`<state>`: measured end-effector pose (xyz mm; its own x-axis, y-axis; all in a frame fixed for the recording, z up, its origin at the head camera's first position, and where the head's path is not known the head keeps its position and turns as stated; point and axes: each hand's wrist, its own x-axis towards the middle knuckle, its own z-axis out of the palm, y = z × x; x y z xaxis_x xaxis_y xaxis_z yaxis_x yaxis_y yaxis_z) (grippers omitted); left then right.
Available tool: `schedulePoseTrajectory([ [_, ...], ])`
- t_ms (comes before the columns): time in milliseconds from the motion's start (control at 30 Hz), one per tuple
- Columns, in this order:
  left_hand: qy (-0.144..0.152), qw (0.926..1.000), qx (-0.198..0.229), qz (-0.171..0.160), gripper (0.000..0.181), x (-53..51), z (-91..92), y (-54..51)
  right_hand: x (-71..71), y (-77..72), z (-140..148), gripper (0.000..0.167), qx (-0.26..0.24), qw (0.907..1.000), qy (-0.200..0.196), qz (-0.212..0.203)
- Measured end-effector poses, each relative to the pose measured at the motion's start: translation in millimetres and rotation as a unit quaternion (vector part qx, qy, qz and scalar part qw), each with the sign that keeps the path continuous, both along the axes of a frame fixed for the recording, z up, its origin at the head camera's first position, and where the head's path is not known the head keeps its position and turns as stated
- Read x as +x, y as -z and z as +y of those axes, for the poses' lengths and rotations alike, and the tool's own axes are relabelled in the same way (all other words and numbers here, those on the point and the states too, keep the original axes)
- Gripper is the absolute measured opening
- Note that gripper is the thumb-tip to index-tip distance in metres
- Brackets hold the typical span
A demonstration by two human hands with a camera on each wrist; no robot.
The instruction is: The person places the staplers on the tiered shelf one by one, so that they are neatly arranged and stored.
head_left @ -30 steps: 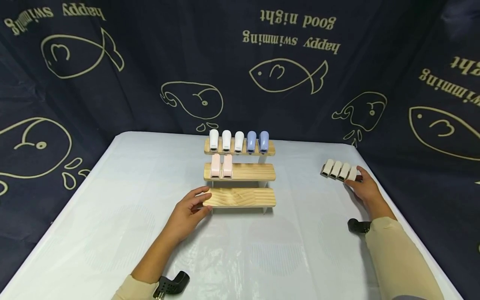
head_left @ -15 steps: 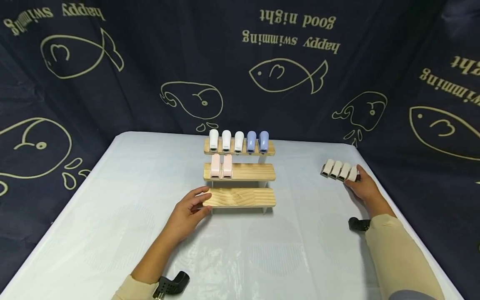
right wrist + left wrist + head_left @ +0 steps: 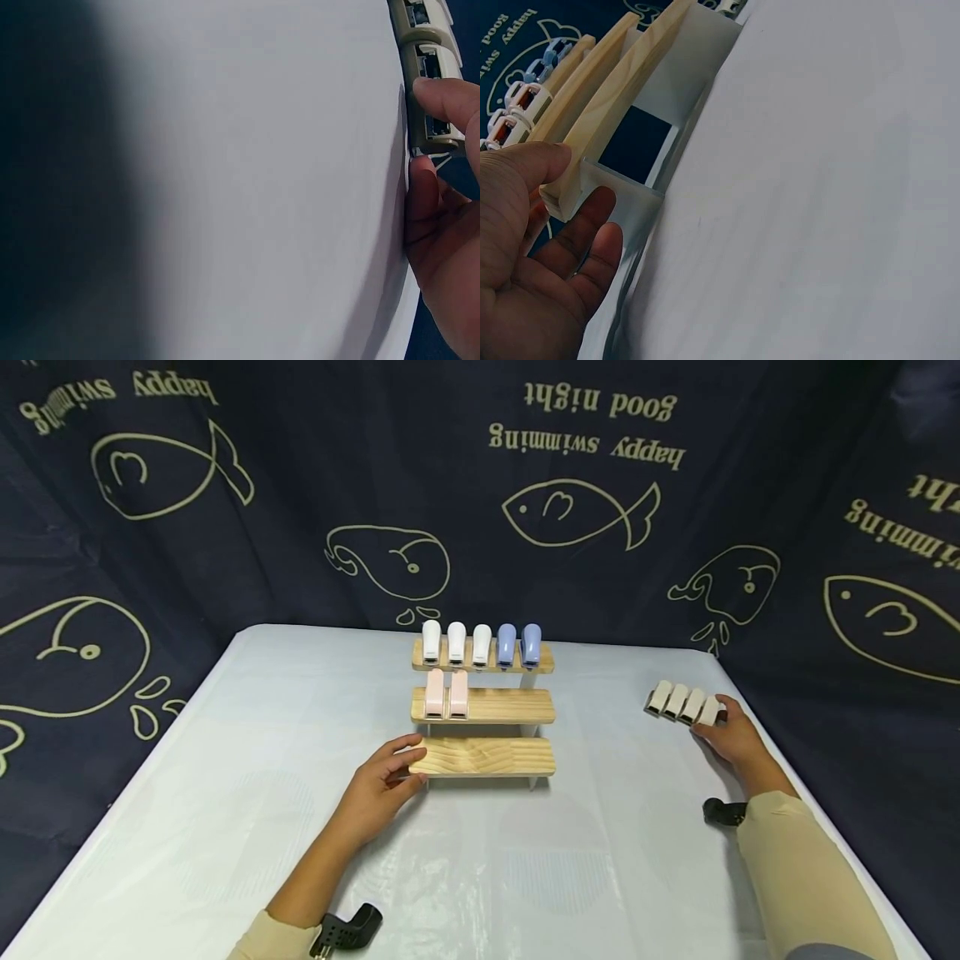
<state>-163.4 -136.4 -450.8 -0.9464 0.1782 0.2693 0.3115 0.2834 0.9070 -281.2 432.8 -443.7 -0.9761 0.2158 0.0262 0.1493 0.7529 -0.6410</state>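
- Dark cloth (image 3: 465, 468) is hanging behind the tabletop (image 3: 247, 735).
- Seven staplers (image 3: 482, 645) are already standing on the rack (image 3: 512, 706).
- Four cream staplers (image 3: 676, 700) are apparently remaining, to its right; right hand (image 3: 738, 740) is pinching the end one (image 3: 707, 710).
- Left hand (image 3: 377, 787) is gripping the rack.

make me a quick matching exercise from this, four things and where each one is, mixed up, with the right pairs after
Things:
1. pink staplers
2. blue staplers
3. cream staplers
4. left hand

Places:
A. on the table, by the right hand
B. at an end of the bottom shelf
C. on the middle shelf
D. on the top shelf

Pairs: 1-C, 2-D, 3-A, 4-B
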Motion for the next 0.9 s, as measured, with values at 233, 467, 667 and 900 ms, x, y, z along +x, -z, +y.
schedulePoseTrajectory([
  [233, 0.001, 1.0000, -0.001, 0.001, 0.039, 0.9, 0.0, -1.0, 2.5, 4.7, 3.0, 0.079, -0.006, 0.9998, 0.006, 0.016],
  [467, -0.001, 1.0000, -0.006, 0.001, 0.039, 0.8, -0.5, -1.1, 2.6, 8.6, 3.7, 0.079, -0.021, 0.9990, 0.038, 0.010],
  [667, 0.001, 1.0000, -0.007, 0.000, 0.039, -0.2, -1.2, 0.4, 4.9, 8.0, 3.3, 0.080, -0.024, 0.9984, 0.049, 0.014],
  [900, 0.001, 1.0000, -0.004, 0.000, 0.039, 0.9, -0.9, -0.3, 13.2, 2.1, 1.3, 0.082, -0.113, 0.9908, 0.067, 0.031],
])
